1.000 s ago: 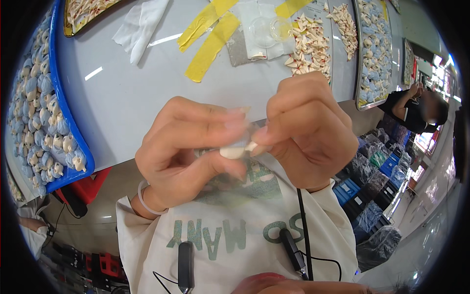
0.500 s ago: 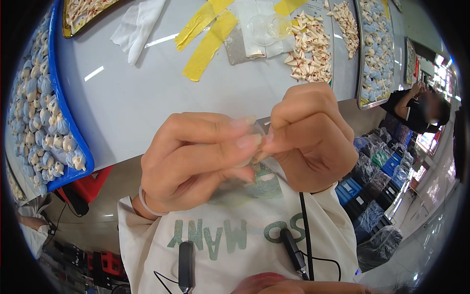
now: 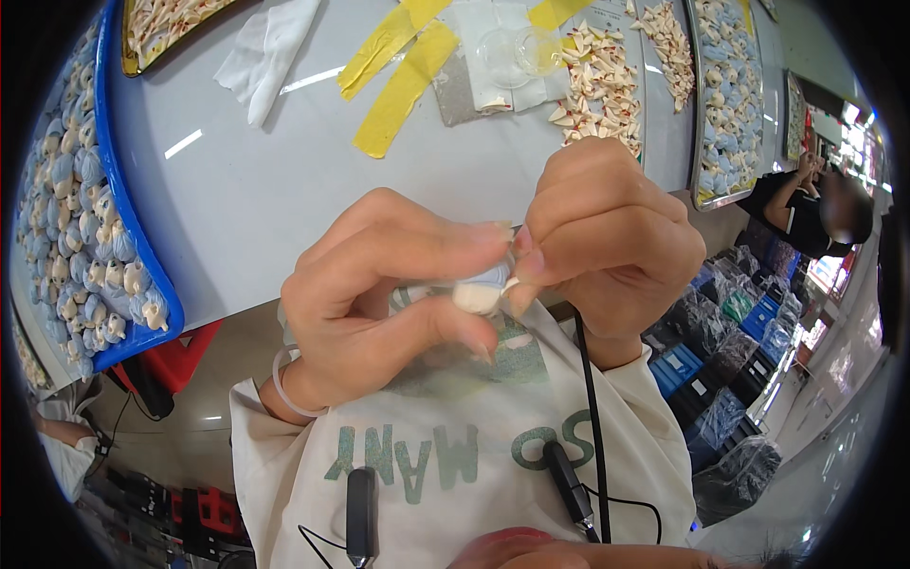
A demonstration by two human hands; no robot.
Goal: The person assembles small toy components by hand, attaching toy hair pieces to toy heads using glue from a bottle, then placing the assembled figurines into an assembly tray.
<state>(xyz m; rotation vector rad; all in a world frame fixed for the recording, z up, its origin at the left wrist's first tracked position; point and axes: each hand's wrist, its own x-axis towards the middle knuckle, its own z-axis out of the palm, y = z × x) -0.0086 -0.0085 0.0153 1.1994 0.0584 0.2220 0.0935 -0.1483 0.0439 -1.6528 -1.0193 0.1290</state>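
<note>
In front of my chest, my left hand curls round a small blue-and-cream figurine head, with the index finger above it and the thumb below. My right hand is closed in a pinch right beside the head. At its fingertips a small cream piece shows, touching or very near the head's right side. Its full shape is hidden by the fingers, and I cannot tell whether it is joined to the head.
A blue tray of similar heads stands at the left, a metal tray of more at the right. Small red-tipped cream pieces, clear round dishes, yellow tape and a white cloth lie on the table. Another person sits far right.
My left thumb and index finger have spread apart, so the blue-and-cream head now shows between them. My right hand has shifted slightly, still pinching beside it.
</note>
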